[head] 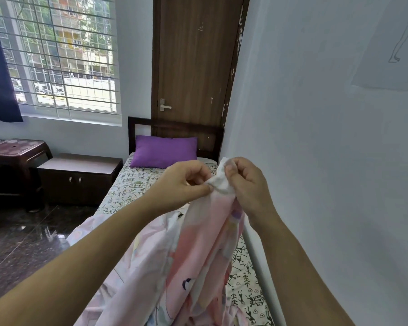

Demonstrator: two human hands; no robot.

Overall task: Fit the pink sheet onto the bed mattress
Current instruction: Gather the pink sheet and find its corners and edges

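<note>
The pink sheet hangs bunched from my two hands, raised above the near half of the bed. My left hand pinches its white top edge between thumb and fingers. My right hand grips the same white corner just to the right, and the two hands almost touch. The rest of the sheet drapes down over the bed mattress, which wears a white cover printed with dark figures. A purple pillow lies at the far head end.
The bed runs along the white wall on the right, with a dark headboard and a brown door behind it. A low dark cabinet and a brown table stand left of the bed, under a barred window. Dark glossy floor at left.
</note>
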